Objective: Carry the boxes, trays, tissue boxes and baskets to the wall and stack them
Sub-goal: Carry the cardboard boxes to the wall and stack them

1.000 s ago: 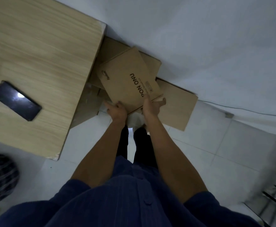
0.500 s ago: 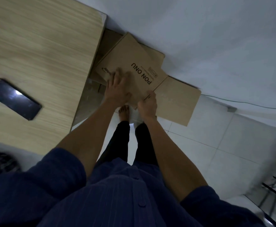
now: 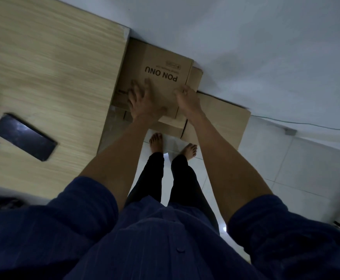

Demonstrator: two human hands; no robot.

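I've got the left hand (image 3: pixel 144 100) flat, fingers spread, pressing on top of the PON ONU box (image 3: pixel 161 63), right hand (image 3: pixel 188 101) curled round its right edge, box sitting on other cardboard boxes (image 3: pixel 221 118) against the wall (image 3: pixel 245 47), just beside the wooden table (image 3: pixel 54 67).

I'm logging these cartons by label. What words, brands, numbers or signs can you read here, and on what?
"PON ONU": large dark letters on the top of the cardboard box, upside down to the camera.
Small print line beside it and the boxed mark: too small to read.
Phone on the table: no readable text.
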